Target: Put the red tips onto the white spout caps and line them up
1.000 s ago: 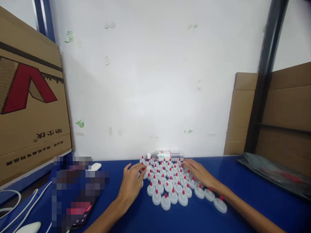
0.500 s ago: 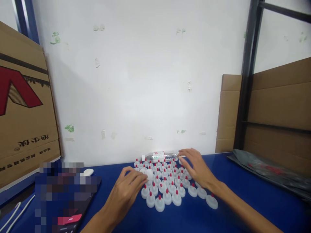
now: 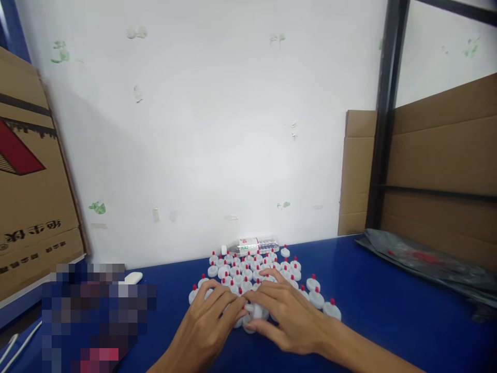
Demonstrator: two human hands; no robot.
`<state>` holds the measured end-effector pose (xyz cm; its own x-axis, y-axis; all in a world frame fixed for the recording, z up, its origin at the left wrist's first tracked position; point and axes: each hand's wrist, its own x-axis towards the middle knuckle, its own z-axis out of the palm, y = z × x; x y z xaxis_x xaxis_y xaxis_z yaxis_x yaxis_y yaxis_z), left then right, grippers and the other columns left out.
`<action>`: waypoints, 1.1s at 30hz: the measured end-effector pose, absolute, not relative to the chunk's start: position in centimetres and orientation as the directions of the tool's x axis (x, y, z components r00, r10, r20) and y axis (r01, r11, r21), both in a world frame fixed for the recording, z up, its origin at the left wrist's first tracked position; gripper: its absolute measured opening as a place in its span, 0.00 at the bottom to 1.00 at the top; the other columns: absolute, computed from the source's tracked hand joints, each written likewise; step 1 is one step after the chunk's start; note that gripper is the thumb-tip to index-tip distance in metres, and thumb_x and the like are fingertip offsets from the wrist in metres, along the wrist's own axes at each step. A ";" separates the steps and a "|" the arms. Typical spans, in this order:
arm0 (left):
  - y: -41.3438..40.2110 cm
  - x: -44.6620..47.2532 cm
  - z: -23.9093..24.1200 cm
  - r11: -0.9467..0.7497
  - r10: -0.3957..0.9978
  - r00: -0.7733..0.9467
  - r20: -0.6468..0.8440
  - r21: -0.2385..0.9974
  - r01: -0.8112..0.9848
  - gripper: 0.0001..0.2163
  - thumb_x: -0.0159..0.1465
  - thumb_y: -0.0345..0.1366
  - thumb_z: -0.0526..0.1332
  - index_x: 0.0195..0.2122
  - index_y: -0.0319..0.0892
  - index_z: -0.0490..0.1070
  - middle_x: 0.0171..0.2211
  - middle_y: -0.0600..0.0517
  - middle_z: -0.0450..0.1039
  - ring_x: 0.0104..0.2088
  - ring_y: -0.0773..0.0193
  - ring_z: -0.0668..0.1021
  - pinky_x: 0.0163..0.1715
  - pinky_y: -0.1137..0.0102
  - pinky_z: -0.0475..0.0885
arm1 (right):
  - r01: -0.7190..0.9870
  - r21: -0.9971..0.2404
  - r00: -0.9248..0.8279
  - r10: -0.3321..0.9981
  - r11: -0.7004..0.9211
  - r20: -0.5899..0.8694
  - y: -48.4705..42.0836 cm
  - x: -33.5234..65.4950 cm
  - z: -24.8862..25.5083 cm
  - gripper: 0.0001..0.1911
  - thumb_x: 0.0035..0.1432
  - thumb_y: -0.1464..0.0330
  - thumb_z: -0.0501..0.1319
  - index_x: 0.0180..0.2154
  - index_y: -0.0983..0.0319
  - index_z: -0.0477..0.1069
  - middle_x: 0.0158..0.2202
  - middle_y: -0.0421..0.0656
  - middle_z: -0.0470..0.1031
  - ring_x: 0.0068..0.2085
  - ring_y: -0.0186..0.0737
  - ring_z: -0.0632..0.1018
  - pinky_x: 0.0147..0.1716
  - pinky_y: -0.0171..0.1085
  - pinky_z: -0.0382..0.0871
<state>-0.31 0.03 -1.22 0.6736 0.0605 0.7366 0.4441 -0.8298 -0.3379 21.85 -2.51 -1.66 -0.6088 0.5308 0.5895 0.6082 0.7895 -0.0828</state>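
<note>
Several small translucent white bottles (image 3: pixel 246 285) with rounded bases and red tips stand bunched upright on the blue table. At the near side of the bunch my two hands meet. My right hand (image 3: pixel 289 311) is closed around one small white bottle (image 3: pixel 257 311), its thumb below and fingers above. My left hand (image 3: pixel 212 316) is closed, fingertips pinched at the narrow end of that same bottle; fingers partly hide this end. Other bottles are partly covered by both hands.
A clear plastic water bottle (image 3: pixel 250 245) lies on its side against the white wall. A cardboard box (image 3: pixel 34 181) stands at left, near a pixelated area and a white object (image 3: pixel 133 278). A dark plastic bag (image 3: pixel 427 259) lies at right beside cardboard sheets (image 3: pixel 359 176).
My right hand has come from the back right of the bunch to meet my left hand in front, closing on a white bottle. The view has shifted slightly.
</note>
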 end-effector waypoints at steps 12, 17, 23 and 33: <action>-0.9 0.2 -1.5 -0.859 0.350 0.734 0.582 -0.113 0.499 0.11 0.63 0.21 0.50 0.32 0.44 0.64 0.31 0.51 0.71 0.34 0.57 0.70 0.41 0.57 0.66 | 0.580 0.190 -0.731 0.403 0.793 0.550 -2.0 22.2 -1.0 0.13 0.69 0.59 0.55 0.41 0.61 0.72 0.32 0.43 0.77 0.36 0.41 0.76 0.60 0.48 0.58; -0.8 -0.7 -1.2 -0.860 0.467 0.722 0.511 0.075 0.504 0.13 0.72 0.27 0.44 0.31 0.45 0.60 0.30 0.53 0.68 0.33 0.60 0.69 0.34 0.63 0.65 | 0.628 0.202 -0.679 0.402 0.751 0.614 -1.3 24.4 0.3 0.10 0.70 0.65 0.55 0.49 0.60 0.70 0.42 0.45 0.79 0.43 0.42 0.78 0.60 0.51 0.59; -1.3 -0.5 -1.7 -0.899 0.384 0.826 0.414 -0.038 0.437 0.08 0.69 0.28 0.54 0.33 0.46 0.66 0.33 0.51 0.72 0.36 0.58 0.72 0.38 0.63 0.68 | 0.684 0.006 -0.507 0.470 0.730 0.722 -0.5 25.7 0.6 0.11 0.66 0.72 0.57 0.49 0.58 0.67 0.46 0.43 0.80 0.47 0.41 0.79 0.58 0.49 0.61; -1.4 0.1 -3.5 -0.898 0.419 0.876 0.239 -0.037 0.439 0.10 0.59 0.26 0.65 0.38 0.46 0.70 0.36 0.56 0.75 0.38 0.62 0.76 0.39 0.70 0.70 | 0.622 -0.133 -0.594 0.576 0.772 0.562 -2.7 23.1 0.2 0.03 0.67 0.67 0.59 0.41 0.59 0.68 0.42 0.42 0.79 0.44 0.41 0.77 0.55 0.44 0.63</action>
<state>0.06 -1.40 -3.54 0.8761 0.4186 0.2392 0.4389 -0.8978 -0.0366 23.13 -2.69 0.21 -0.5940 0.5755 0.5621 0.6218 0.7718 -0.1331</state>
